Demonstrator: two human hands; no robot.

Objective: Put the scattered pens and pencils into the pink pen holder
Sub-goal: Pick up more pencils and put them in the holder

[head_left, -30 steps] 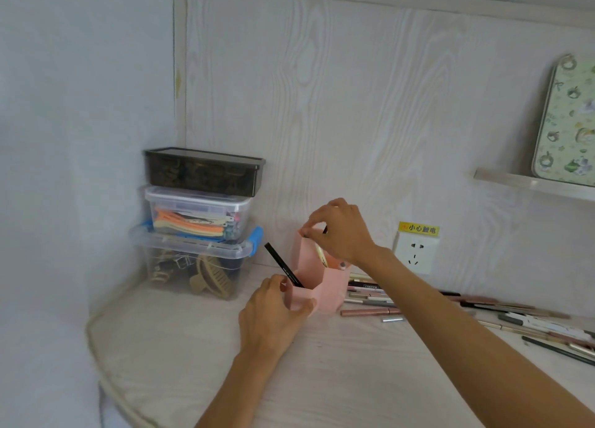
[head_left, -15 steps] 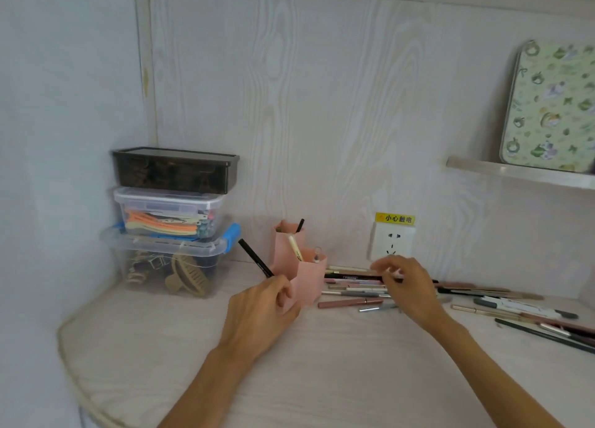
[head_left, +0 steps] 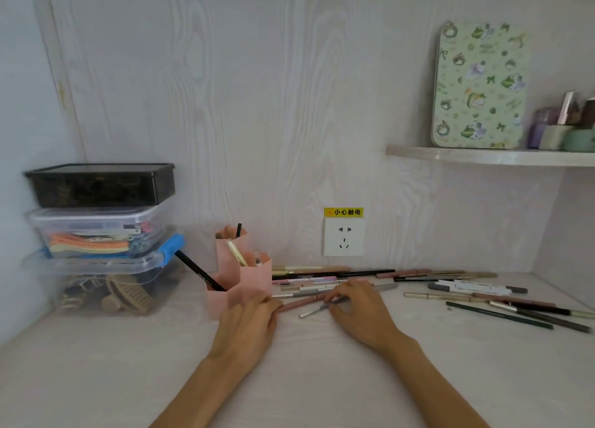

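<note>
The pink pen holder (head_left: 254, 276) stands on the desk, left of centre, with a black pen (head_left: 199, 271), a cream pen (head_left: 237, 254) and a few others sticking out. My left hand (head_left: 249, 326) rests against its front right side, steadying it. Just to the right, my right hand (head_left: 357, 311) pinches a slim silver-grey pen (head_left: 314, 311) that lies on the desk. A pink pen (head_left: 299, 302) lies between the hands. Several more pens and pencils (head_left: 476, 294) are scattered along the back and right of the desk.
Three stacked plastic boxes (head_left: 99, 234) stand at the left against the wall. A wall socket (head_left: 344, 241) with a yellow label sits behind the pens. A shelf (head_left: 489, 156) at upper right carries a patterned tin (head_left: 479, 86) and small jars.
My right hand left the top of the holder, went to the scattered pens and now pinches the silver-grey one. The left hand stayed at the holder. The camera view shifted right.
</note>
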